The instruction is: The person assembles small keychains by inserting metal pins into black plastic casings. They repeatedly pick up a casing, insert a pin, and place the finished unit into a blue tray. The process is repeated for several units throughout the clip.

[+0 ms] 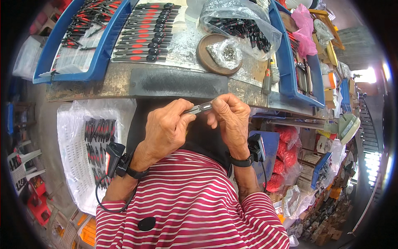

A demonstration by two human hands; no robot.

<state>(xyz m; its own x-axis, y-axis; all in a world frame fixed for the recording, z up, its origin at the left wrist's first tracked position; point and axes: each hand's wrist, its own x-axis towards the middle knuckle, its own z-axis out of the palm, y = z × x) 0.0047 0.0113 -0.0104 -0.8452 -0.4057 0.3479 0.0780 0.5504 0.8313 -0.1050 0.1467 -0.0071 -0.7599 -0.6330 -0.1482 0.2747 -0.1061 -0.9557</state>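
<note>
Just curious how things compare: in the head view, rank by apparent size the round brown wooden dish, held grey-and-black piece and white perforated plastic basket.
1. White perforated plastic basket
2. Round brown wooden dish
3. Held grey-and-black piece, partly covered by the fingers

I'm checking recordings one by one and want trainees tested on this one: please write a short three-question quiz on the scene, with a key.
1. Open question: what rests on the round wooden disc?
2. True or false: the left hand and the right hand both hold the small dark piece.
3. Multiple choice: where is the white basket relative to the hands? (a) between them (b) to their right (c) to their left

Key:
1. A clear bag of small parts.
2. True.
3. c.
</note>
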